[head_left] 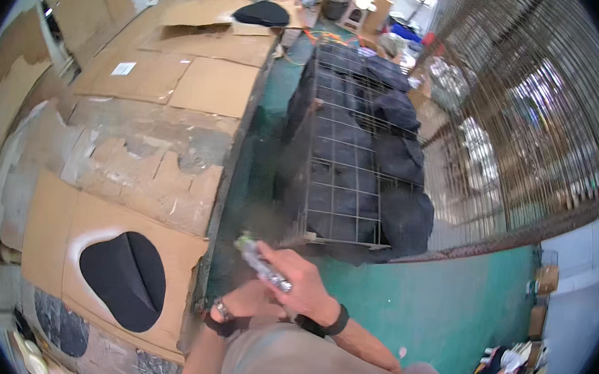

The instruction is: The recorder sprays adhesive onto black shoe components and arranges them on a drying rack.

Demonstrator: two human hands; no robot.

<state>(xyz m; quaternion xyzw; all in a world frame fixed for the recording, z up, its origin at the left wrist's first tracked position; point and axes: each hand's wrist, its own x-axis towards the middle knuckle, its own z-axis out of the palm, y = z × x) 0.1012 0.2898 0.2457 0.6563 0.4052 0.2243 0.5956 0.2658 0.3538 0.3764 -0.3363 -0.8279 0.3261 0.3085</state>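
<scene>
My right hand (pixel 299 281) is closed around a slim silver tool with a green tip (pixel 260 262), which points up and to the left; its exact kind is too blurred to tell. My left hand (pixel 251 299), with a watch (pixel 221 309) at the wrist, is just below and left of it, close to my body. Its fingers are partly hidden behind the right hand, so what they do cannot be made out. To the left, a rounded black fabric piece (pixel 122 279) with a fold across it lies on a cardboard sheet (pixel 53 235), with whitish residue around its edge.
A long cardboard-covered table (pixel 212 85) runs along the left, with another black piece (pixel 261 13) at its far end. Ahead stands a wire cage (pixel 346 155) filled with dark bundles. Wire mesh panels (pixel 521 129) rise at the right above the green floor (pixel 440 301).
</scene>
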